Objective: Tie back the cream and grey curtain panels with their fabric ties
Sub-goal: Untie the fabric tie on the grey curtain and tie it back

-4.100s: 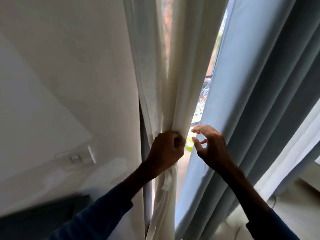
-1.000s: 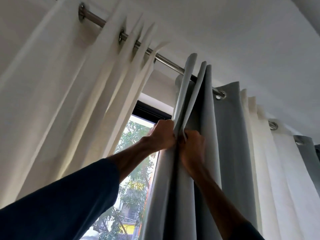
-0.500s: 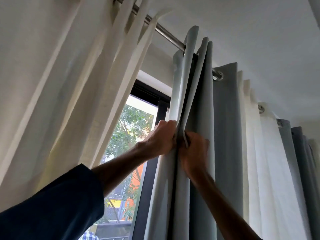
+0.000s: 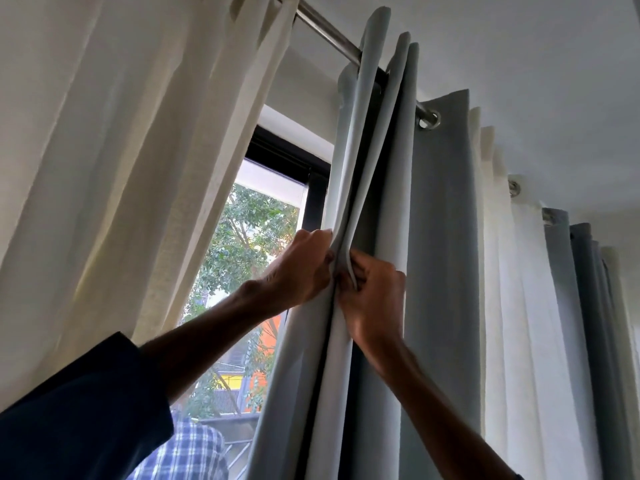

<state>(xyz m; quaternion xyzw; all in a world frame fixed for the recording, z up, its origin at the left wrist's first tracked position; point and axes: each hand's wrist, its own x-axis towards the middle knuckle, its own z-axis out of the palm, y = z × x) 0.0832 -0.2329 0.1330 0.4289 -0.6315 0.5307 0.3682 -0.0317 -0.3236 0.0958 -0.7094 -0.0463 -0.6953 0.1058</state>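
Observation:
A grey curtain panel (image 4: 440, 237) hangs from a metal rod (image 4: 325, 27) by eyelets. Its left edge is gathered into narrow pleats. My left hand (image 4: 301, 268) pinches the outer pleats from the left. Pressed against them from the right, my right hand (image 4: 374, 299) grips the same folds. The two hands touch, raised well above head height. A cream curtain panel (image 4: 121, 150) hangs at the left, drawn aside at a slant. No fabric tie is in view.
Between the panels shows a dark-framed window (image 4: 311, 202) with trees outside. More cream (image 4: 519, 306) and grey (image 4: 588, 323) panels hang to the right along the rod. A person in a checked shirt (image 4: 187, 452) stands below outside. White ceiling (image 4: 519, 46) above.
Four seconds ago my left hand held the bunched cream panel low down. Both hands have since gone up to the grey panel's pleats and stayed there; the view has crept slightly lower.

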